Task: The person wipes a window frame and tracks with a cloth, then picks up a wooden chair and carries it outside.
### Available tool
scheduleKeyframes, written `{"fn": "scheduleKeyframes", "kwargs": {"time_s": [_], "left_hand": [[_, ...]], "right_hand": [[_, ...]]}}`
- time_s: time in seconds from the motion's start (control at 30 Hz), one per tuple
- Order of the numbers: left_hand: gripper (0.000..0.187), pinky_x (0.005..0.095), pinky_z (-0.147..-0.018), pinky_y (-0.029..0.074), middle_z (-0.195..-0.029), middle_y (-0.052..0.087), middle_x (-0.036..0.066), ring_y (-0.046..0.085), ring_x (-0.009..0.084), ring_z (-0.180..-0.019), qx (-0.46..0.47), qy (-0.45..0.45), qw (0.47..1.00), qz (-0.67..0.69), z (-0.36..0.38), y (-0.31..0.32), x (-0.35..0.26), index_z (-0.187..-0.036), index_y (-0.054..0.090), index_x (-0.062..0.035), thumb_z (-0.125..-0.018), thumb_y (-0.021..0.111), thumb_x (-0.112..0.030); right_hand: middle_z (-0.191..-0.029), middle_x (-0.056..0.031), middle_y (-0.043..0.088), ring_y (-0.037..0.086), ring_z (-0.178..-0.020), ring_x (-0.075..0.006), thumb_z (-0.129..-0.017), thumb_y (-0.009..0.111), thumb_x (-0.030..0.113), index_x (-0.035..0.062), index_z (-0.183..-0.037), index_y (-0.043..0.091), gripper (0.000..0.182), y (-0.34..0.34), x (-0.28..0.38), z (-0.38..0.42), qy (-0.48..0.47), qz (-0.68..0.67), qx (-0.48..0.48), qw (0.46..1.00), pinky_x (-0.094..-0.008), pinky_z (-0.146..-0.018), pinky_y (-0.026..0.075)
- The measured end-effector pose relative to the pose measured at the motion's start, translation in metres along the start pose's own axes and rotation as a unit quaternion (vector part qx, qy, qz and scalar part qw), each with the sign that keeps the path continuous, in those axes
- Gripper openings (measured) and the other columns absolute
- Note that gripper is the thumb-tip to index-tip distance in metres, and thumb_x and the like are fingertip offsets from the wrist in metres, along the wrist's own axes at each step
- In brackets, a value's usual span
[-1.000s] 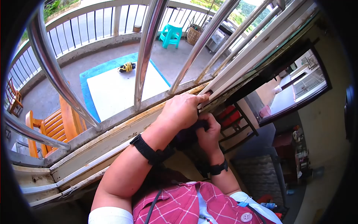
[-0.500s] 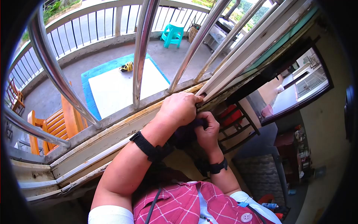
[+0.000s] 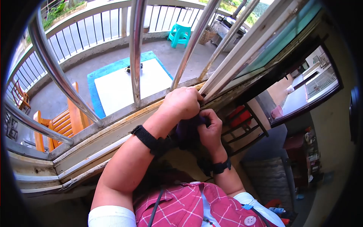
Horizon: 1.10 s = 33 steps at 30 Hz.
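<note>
A dark purple cloth (image 3: 186,132) hangs bunched beneath my hands at the window. My left hand (image 3: 183,103) is closed over its upper part, with the fingertips pressed against the foot of the sliding window frame (image 3: 221,77), where the sill track (image 3: 109,136) meets it. Lower and to the right, my right hand (image 3: 211,126) pinches the cloth between thumb and curled fingers. My left fingertips are partly hidden in the gap by the frame.
Metal bars (image 3: 136,56) stand just outside the sill. Beyond them are a blue and white table (image 3: 128,90), a wooden chair (image 3: 62,123) and a turquoise stool (image 3: 179,34). Indoors, a dark rack (image 3: 245,130) with something red stands at right, near a mirror (image 3: 308,85).
My left hand has shifted slightly left and down along the frame. More of the purple cloth shows below it. My right hand keeps its pinch, and the view has turned slightly.
</note>
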<state>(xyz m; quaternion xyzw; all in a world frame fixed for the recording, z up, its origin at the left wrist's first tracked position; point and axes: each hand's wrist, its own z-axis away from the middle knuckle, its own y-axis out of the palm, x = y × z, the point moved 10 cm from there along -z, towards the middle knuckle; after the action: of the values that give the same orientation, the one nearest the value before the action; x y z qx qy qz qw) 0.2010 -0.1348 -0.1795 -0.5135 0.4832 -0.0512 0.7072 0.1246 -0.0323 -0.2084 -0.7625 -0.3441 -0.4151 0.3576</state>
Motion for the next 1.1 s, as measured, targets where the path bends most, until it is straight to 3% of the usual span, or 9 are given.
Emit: {"fn": "scheduleKeyframes", "kwargs": {"time_s": [0.17, 0.23, 0.47, 0.53, 0.67, 0.8, 0.9, 0.93, 1.1], "left_hand": [[0.036, 0.0387, -0.093, 0.05, -0.107, 0.069, 0.015, 0.064, 0.0308, -0.105, 0.037, -0.012, 0.999, -0.023, -0.006, 0.006, -0.001, -0.11, 0.073, -0.0178, -0.078, 0.056, -0.017], [0.043, 0.0373, -0.093, 0.05, -0.105, 0.068, 0.022, 0.066, 0.0338, -0.101, 0.038, -0.01, 0.999, -0.012, -0.004, 0.004, -0.005, -0.112, 0.071, -0.009, -0.074, 0.051, -0.009], [0.04, 0.0379, -0.09, 0.05, -0.106, 0.068, 0.023, 0.066, 0.0343, -0.098, 0.125, -0.042, 0.991, -0.027, 0.035, 0.014, 0.009, -0.11, 0.07, -0.004, -0.074, 0.052, -0.01], [0.047, 0.037, -0.087, 0.05, -0.103, 0.069, 0.019, 0.067, 0.0291, -0.094, 0.004, 0.056, 0.998, 0.016, 0.048, 0.002, 0.006, -0.123, 0.062, -0.0046, -0.077, 0.051, -0.007], [0.055, 0.0354, -0.087, 0.049, -0.11, 0.065, 0.02, 0.065, 0.0277, -0.099, -0.02, 0.011, 0.979, 0.202, 0.079, -0.005, 0.016, -0.136, 0.048, -0.0045, -0.082, 0.052, -0.007], [0.06, 0.0316, -0.093, 0.045, -0.124, 0.056, 0.008, 0.056, 0.0166, -0.111, 0.005, 0.058, 0.897, 0.438, 0.103, -0.002, 0.013, -0.147, 0.03, -0.0072, -0.091, 0.052, -0.002], [0.06, 0.0321, -0.1, 0.043, -0.123, 0.057, 0.008, 0.057, 0.0187, -0.114, 0.036, 0.1, 0.724, 0.681, 0.112, 0.009, 0.015, -0.146, 0.035, -0.0089, -0.091, 0.057, 0.0], [0.06, 0.0321, -0.1, 0.043, -0.123, 0.057, 0.008, 0.057, 0.0187, -0.114, 0.038, 0.101, 0.728, 0.676, 0.113, 0.014, 0.017, -0.146, 0.035, -0.0089, -0.091, 0.057, 0.0], [0.049, 0.042, -0.1, 0.045, -0.118, 0.063, 0.008, 0.06, 0.0251, -0.112, 0.055, 0.103, 0.597, 0.794, 0.116, 0.026, 0.019, -0.136, 0.048, -0.012, -0.09, 0.056, 0.001]], "right_hand": [[-0.073, -0.008, 0.061, 0.056, -0.074, -0.0084, -0.073, 0.059, -0.002, -0.0016, -0.086, 0.059, 0.014, -0.001, 0.001, 0.003, -0.008, 0.006, 0.01, 1.0, -0.0261, -0.068, 0.048], [-0.073, -0.0095, 0.062, 0.057, -0.073, -0.0094, -0.072, 0.059, -0.001, -0.0021, -0.086, 0.059, 0.014, -0.005, -0.005, 0.008, -0.006, 0.009, 0.014, 1.0, -0.0265, -0.068, 0.048], [-0.077, -0.0136, 0.066, 0.064, -0.075, -0.0165, -0.068, 0.058, 0.001, -0.003, -0.088, 0.064, 0.021, -0.009, 0.008, 0.032, -0.016, -0.02, 0.065, 0.998, -0.0286, -0.071, 0.051], [-0.078, -0.0141, 0.066, 0.065, -0.075, -0.0172, -0.067, 0.058, 0.001, -0.003, -0.087, 0.064, 0.021, -0.009, 0.013, 0.037, -0.015, -0.028, 0.075, 0.997, -0.0289, -0.071, 0.051], [-0.077, -0.0137, 0.066, 0.065, -0.075, -0.0175, -0.067, 0.056, 0.0, -0.0031, -0.087, 0.065, 0.022, -0.005, 0.027, 0.048, -0.017, -0.046, 0.107, 0.993, -0.0288, -0.071, 0.051], [-0.075, -0.0098, 0.065, 0.062, -0.073, -0.0133, -0.067, 0.053, -0.002, -0.0029, -0.086, 0.064, 0.022, -0.007, 0.035, 0.056, -0.01, -0.102, 0.108, 0.989, -0.0264, -0.069, 0.049], [-0.073, -0.0036, 0.061, 0.055, -0.071, -0.0068, -0.068, 0.05, -0.004, -0.0024, -0.085, 0.063, 0.021, -0.006, 0.038, 0.066, -0.001, -0.143, 0.109, 0.984, -0.0224, -0.065, 0.046], [-0.073, -0.0036, 0.061, 0.055, -0.071, -0.0068, -0.068, 0.05, -0.004, -0.0024, -0.085, 0.063, 0.021, -0.005, 0.042, 0.067, -0.004, -0.147, 0.105, 0.984, -0.0224, -0.065, 0.046], [-0.074, -0.0044, 0.062, 0.057, -0.073, -0.0079, -0.069, 0.05, -0.005, -0.003, -0.087, 0.063, 0.022, -0.004, 0.057, 0.078, -0.018, -0.134, 0.1, 0.986, -0.0234, -0.067, 0.048]]}}
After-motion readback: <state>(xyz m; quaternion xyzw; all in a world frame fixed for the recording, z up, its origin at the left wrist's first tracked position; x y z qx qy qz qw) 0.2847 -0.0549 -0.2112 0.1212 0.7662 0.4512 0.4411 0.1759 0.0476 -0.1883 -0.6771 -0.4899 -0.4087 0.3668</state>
